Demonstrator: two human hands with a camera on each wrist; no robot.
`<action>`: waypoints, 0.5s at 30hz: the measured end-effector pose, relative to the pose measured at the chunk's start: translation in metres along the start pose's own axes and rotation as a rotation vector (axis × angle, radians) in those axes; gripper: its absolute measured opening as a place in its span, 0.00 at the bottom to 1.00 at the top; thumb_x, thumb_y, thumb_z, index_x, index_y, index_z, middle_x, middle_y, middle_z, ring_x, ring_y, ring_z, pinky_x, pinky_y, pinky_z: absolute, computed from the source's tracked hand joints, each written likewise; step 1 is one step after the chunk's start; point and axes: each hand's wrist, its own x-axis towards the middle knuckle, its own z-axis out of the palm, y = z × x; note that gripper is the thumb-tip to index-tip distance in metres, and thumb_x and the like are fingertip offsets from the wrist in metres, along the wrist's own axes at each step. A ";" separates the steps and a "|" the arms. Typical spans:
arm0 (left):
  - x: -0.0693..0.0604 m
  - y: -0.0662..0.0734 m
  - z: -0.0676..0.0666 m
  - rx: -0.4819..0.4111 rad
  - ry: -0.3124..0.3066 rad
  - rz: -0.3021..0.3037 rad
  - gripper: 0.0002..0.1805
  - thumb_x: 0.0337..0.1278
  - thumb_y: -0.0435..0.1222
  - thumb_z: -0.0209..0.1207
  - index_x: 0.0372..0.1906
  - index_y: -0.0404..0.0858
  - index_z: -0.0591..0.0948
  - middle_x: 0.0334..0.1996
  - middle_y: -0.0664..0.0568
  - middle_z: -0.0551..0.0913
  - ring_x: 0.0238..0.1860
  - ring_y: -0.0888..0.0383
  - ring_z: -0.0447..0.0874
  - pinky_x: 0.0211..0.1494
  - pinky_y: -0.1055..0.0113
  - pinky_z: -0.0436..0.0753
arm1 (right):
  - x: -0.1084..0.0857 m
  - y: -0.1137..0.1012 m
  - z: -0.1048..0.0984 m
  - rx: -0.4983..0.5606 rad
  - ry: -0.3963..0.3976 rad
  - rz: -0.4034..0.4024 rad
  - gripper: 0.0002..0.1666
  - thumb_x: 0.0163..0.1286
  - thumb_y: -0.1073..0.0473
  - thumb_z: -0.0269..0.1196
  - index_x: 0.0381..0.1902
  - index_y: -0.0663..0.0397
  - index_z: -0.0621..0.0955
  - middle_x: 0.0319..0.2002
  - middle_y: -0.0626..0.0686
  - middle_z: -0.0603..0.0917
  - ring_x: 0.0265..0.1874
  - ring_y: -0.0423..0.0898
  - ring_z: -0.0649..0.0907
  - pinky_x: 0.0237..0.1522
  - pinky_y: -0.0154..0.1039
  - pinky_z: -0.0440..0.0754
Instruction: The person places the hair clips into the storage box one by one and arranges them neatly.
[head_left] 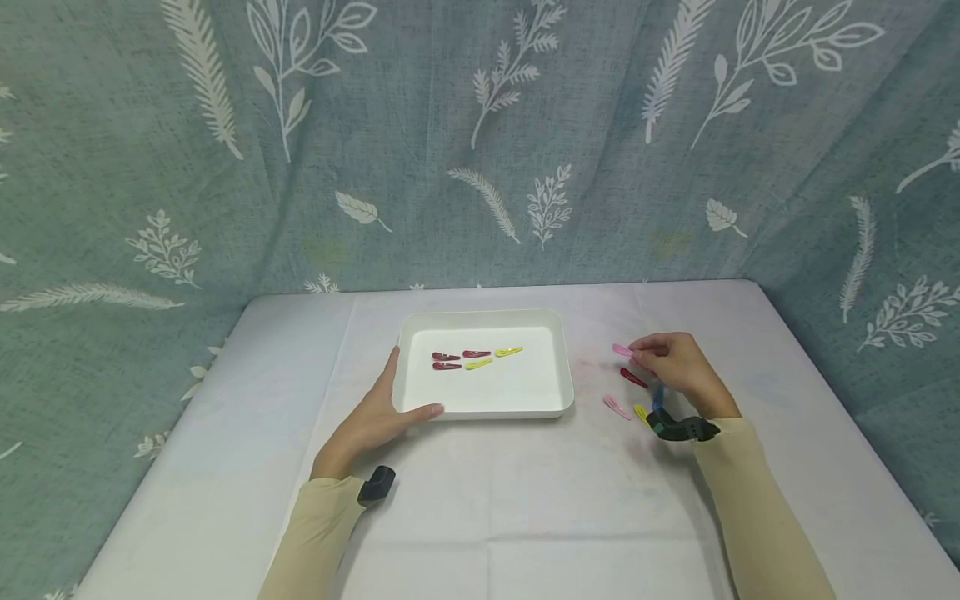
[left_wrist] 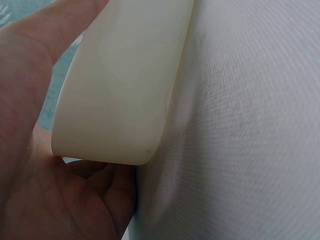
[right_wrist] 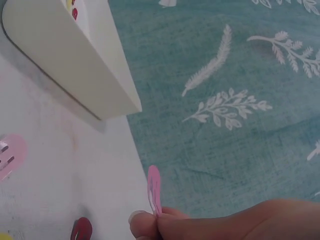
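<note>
At right of the head view, the right hand pinches a pink clip by its end; at centre, the left hand grips the white tray by its lower left corner. The clip might slip, because little of it is held.

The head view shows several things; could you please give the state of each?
White tray: upright, holding five clips
Left grip: holding the tray's near left corner
Right grip: pinching a pink clip
Red clip: loose on table
Second pink clip: loose
Yellow clip: loose, partly hidden
</note>
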 end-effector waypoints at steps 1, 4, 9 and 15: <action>0.000 0.000 0.000 0.000 0.000 -0.002 0.76 0.46 0.67 0.72 0.84 0.50 0.29 0.86 0.49 0.37 0.86 0.42 0.40 0.82 0.34 0.52 | -0.001 -0.001 0.000 0.010 -0.004 -0.002 0.17 0.79 0.60 0.58 0.57 0.64 0.83 0.51 0.62 0.88 0.44 0.49 0.84 0.45 0.37 0.82; 0.000 0.000 0.000 -0.001 0.000 -0.003 0.76 0.47 0.66 0.72 0.84 0.50 0.29 0.86 0.49 0.37 0.86 0.42 0.41 0.82 0.34 0.52 | -0.002 -0.003 -0.001 0.035 -0.008 -0.003 0.17 0.79 0.59 0.58 0.57 0.63 0.83 0.50 0.61 0.89 0.43 0.49 0.83 0.44 0.37 0.83; 0.000 0.000 0.000 -0.004 0.000 -0.008 0.76 0.47 0.66 0.72 0.84 0.50 0.29 0.86 0.48 0.38 0.86 0.42 0.42 0.82 0.34 0.53 | -0.004 -0.006 0.000 0.049 -0.014 -0.024 0.18 0.79 0.58 0.58 0.59 0.63 0.82 0.50 0.62 0.89 0.44 0.50 0.85 0.48 0.38 0.84; 0.000 0.000 0.001 -0.006 0.002 -0.005 0.76 0.47 0.66 0.73 0.84 0.49 0.29 0.86 0.48 0.39 0.86 0.41 0.42 0.82 0.34 0.53 | -0.006 -0.009 0.001 0.070 -0.026 -0.037 0.19 0.80 0.57 0.56 0.61 0.62 0.82 0.55 0.65 0.87 0.50 0.54 0.86 0.54 0.43 0.84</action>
